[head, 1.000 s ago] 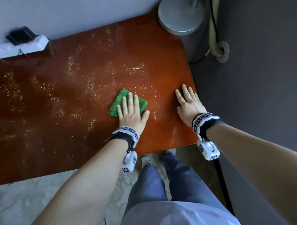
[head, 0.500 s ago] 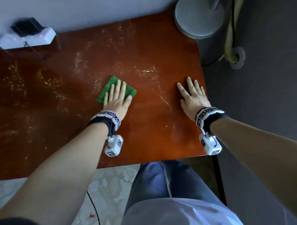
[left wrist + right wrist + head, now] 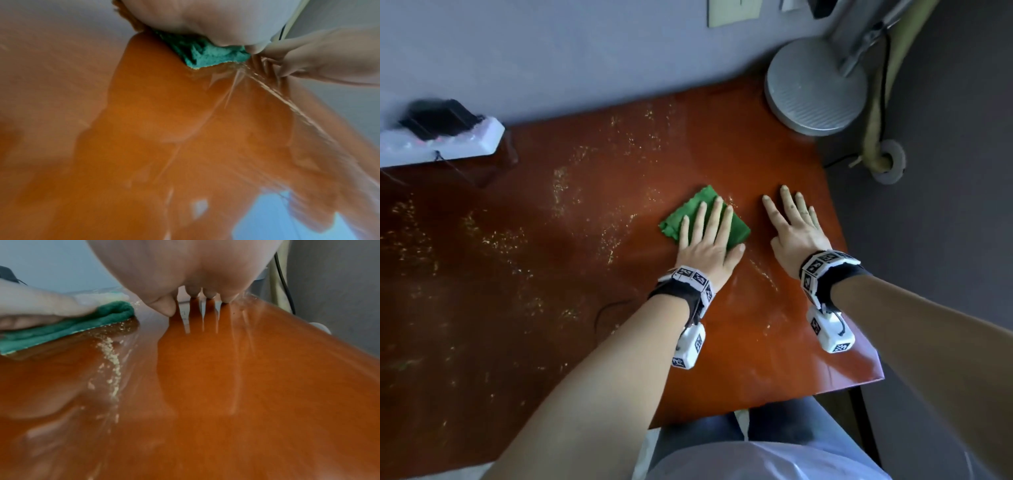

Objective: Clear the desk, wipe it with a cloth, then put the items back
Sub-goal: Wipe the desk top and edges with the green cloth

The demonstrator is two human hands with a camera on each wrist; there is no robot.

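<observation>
Both hands lie flat on the desk [image 3: 722, 137]. Left hand [image 3: 707, 240] presses the cloth [image 3: 736, 229] w/ straight fingers, nothing pinched; cloth sits under its palm, just left of the right hand [image 3: 796, 229], which holds nothing. Cloth looks soft, light, folded thick, so I think flat pressure on its middle is better than an edge pinch. Crumbs [image 3: 112, 353] trail near its right edge.

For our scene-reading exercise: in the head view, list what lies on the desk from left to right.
Power strip → cloth under the left hand → right hand. The lamp base stands farther back, overlapping the right hand's span.
</observation>
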